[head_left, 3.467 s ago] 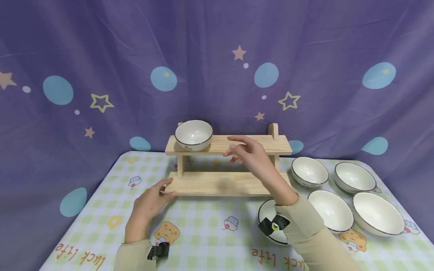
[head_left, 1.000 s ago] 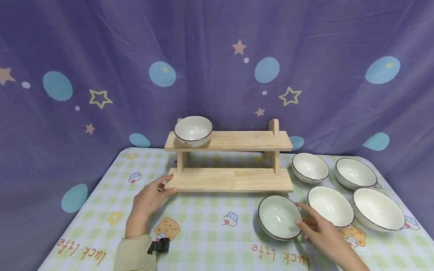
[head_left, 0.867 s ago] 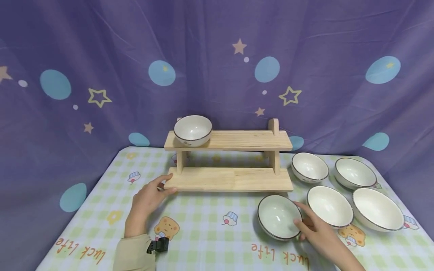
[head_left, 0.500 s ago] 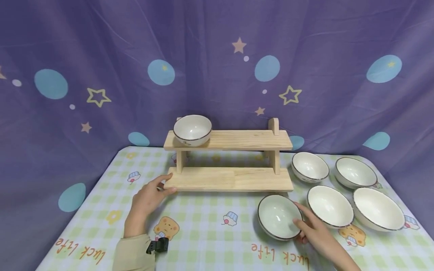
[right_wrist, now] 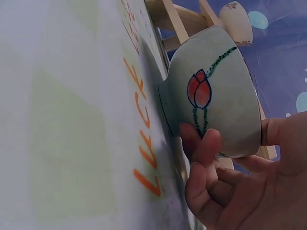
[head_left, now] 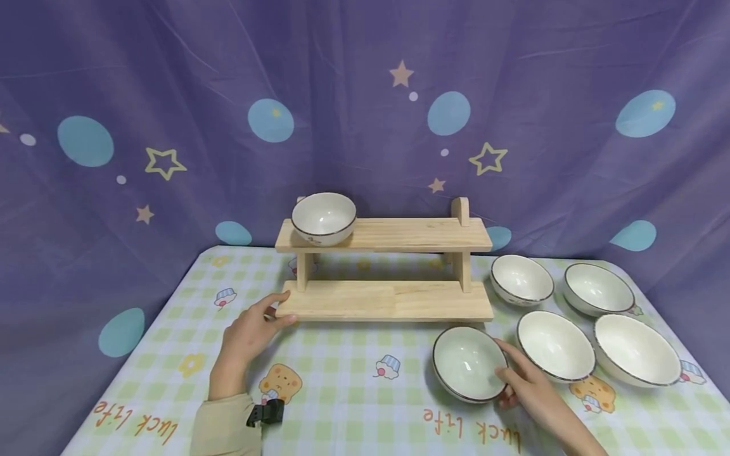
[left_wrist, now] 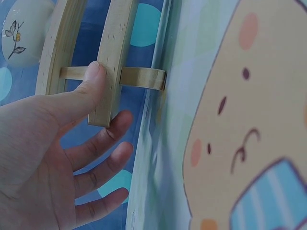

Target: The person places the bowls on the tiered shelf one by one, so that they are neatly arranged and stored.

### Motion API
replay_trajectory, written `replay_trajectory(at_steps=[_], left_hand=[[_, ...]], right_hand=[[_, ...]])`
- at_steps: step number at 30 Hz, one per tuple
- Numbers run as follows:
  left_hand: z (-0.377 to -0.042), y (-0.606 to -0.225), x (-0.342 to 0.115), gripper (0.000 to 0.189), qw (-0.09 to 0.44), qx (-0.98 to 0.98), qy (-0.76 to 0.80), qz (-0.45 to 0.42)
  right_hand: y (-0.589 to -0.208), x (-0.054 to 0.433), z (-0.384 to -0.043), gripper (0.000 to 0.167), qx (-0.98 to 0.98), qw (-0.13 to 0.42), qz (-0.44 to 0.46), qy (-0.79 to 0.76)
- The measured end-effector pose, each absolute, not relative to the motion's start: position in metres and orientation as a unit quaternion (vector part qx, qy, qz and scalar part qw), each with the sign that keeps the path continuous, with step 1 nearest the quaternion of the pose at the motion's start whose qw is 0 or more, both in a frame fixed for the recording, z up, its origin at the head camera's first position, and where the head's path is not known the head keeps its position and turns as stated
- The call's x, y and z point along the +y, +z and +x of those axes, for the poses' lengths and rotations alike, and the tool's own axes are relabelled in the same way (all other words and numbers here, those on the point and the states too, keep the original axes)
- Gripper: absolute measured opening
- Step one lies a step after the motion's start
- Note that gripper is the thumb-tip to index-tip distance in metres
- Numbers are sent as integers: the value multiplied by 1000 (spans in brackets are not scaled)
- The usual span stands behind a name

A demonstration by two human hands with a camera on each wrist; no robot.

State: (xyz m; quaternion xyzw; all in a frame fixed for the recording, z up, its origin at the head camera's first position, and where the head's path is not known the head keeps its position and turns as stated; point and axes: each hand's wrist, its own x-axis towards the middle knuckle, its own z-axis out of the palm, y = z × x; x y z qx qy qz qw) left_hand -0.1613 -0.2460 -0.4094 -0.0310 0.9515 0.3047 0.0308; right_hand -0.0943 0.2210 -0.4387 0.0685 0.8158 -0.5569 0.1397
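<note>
A two-tier wooden shelf [head_left: 393, 299] stands at the table's middle. My left hand [head_left: 249, 335] grips the left end of its lower board; in the left wrist view the thumb [left_wrist: 86, 93] lies on one face of the board [left_wrist: 106, 86], with the index finger curled at the other. My right hand [head_left: 530, 383] holds the right side of a pale green bowl [head_left: 469, 366] with a dark rim, upright in front of the shelf. In the right wrist view a red flower bud decorates that bowl [right_wrist: 216, 96], the thumb is at its rim and fingertips are against its underside.
A white bowl [head_left: 324, 219] sits at the left of the upper board. To the right are several more bowls: a small one [head_left: 521, 280], one behind [head_left: 599, 289], one beside my right hand [head_left: 556, 346] and a larger one [head_left: 637, 350]. A purple curtain [head_left: 365, 82] hangs behind the checked tablecloth [head_left: 353, 386].
My right hand came down from above the shelf to the pale green bowl, and its fingers then settled closer around the bowl's right side. The left hand stayed on the lower board.
</note>
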Motion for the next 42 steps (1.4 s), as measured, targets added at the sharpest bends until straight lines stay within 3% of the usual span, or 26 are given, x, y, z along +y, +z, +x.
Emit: replay_trajectory(at_steps=[20, 32, 42], left_hand=[[-161, -407, -246, 68, 31, 949, 311, -29], [-160, -409, -244, 68, 30, 951, 306, -27], [-158, -408, -245, 69, 38, 952, 303, -27]], right_hand=[[-412, 217, -91, 78, 741, 171, 99, -642], [-406, 214, -85, 73, 698, 177, 60, -691], [-402, 198, -93, 67, 678, 134, 61, -721]])
